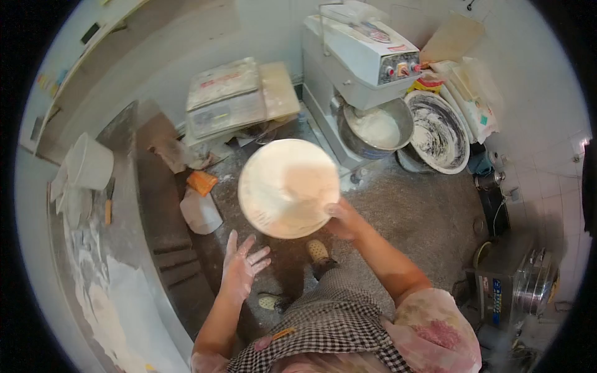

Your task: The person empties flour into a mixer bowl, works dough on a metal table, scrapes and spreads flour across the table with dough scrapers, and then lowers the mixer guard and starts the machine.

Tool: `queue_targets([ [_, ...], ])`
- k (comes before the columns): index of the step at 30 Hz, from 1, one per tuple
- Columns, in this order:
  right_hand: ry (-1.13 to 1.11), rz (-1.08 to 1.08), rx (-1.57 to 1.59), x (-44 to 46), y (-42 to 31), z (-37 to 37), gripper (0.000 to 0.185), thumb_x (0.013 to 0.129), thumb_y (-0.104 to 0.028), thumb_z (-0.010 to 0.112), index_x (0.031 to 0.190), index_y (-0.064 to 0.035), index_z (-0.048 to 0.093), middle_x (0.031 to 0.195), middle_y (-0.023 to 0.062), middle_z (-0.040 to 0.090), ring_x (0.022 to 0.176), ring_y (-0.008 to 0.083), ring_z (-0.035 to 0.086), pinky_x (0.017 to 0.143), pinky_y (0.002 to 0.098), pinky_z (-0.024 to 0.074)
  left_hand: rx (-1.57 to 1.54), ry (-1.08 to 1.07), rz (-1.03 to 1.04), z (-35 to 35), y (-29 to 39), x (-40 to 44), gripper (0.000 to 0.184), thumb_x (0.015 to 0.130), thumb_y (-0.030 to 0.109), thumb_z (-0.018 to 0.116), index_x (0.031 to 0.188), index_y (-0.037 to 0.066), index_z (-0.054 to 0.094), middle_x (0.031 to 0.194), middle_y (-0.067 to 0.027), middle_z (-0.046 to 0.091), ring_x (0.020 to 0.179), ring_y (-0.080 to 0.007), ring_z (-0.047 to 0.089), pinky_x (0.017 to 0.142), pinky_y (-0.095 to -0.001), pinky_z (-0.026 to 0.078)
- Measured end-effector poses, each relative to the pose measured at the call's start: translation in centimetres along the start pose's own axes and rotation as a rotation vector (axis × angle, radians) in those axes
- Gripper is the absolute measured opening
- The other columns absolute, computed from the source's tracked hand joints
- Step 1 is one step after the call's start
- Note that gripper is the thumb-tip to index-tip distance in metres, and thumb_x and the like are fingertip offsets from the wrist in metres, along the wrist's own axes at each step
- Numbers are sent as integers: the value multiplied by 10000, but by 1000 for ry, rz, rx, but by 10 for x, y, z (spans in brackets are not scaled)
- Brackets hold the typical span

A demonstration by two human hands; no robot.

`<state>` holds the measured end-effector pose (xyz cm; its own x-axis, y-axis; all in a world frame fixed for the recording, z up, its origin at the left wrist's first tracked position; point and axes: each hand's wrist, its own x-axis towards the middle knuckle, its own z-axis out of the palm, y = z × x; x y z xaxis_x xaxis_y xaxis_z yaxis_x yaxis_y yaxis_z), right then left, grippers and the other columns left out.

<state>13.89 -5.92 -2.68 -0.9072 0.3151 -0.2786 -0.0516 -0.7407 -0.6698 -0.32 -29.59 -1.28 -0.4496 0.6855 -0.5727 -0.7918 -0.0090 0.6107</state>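
My right hand grips the lower right rim of a round, pale bowl held in front of me over the floor. The bowl's inside is whitish, with a tan patch; I cannot tell how much flour, if any, is in it. Below and to the left of the bowl, my left hand is open, fingers spread and dusted with white powder, touching nothing. Ahead, a large mixer stands with its metal mixing bowl holding white flour.
A floury worktable runs along the left, bearing a white tub and a wooden-handled tool. A large flour-streaked basin leans beside the mixer. Stacked lids lie at the back. Metal equipment stands at right.
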Motion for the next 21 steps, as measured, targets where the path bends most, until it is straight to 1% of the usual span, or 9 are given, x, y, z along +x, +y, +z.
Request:
queue_targets([
  [3,171,-63,-330,-12,-21,-158,844,686,-402,683,1310,-9,273,1269,150,415,1161,279,422,966,415,374,58,136,-157,17,-32,29,728,902,208,433,1391,187,-106,1417,-195,163,1060,-397,492,823,-463,466],
  [5,326,-115,-59,-12,-55,-179,872,673,-421,696,1300,19,279,1256,153,430,1151,280,435,970,405,383,50,62,-139,-6,-62,37,761,886,208,484,1395,192,-82,1391,-193,235,1059,-400,491,835,-468,455],
  [8,504,-213,-80,-4,-94,-261,704,769,-332,623,1288,9,293,1247,136,445,1119,246,474,922,375,440,182,159,-183,-63,-104,32,797,854,196,551,1404,193,-26,1366,-201,286,1054,-391,497,839,-466,452],
  [11,672,-255,-130,18,-132,-321,557,832,-268,549,1283,-40,315,1237,123,454,1082,226,509,856,363,489,171,537,-302,-63,-100,13,792,839,197,585,1409,193,35,1362,-202,291,1033,-375,511,824,-461,460],
  [13,828,-241,-220,47,-152,-361,455,851,-258,529,1240,-98,355,1165,114,491,1006,260,544,759,362,528,250,763,-377,-57,-94,9,786,843,188,575,1408,195,30,1364,-209,279,1003,-365,527,793,-447,476],
  [15,921,-209,-310,77,-164,-404,471,831,-252,568,1218,-82,359,1127,117,502,953,265,554,700,366,531,259,812,-380,-88,-103,-7,795,833,191,586,1407,190,36,1357,-215,280,985,-352,537,764,-439,483],
  [16,1009,-188,-542,93,-165,-439,482,820,-249,583,1212,-76,362,1125,122,503,945,264,553,689,362,530,264,837,-380,-103,-109,-16,800,828,193,592,1406,188,39,1353,-219,281,976,-346,542,750,-436,487],
  [19,1199,-129,-1093,136,-149,-517,617,751,-264,657,1242,-59,347,1100,144,521,910,253,559,658,352,519,83,990,-348,-135,-125,-31,698,831,73,546,1352,337,164,1027,-136,538,755,-330,601,606,-474,524],
  [21,1377,2,-1371,160,-140,-523,734,702,-285,703,1284,-51,323,1064,159,546,885,244,569,641,349,507,145,948,-362,-144,-129,-35,706,824,108,567,1363,271,141,1089,-171,497,769,-313,600,635,-461,515],
])
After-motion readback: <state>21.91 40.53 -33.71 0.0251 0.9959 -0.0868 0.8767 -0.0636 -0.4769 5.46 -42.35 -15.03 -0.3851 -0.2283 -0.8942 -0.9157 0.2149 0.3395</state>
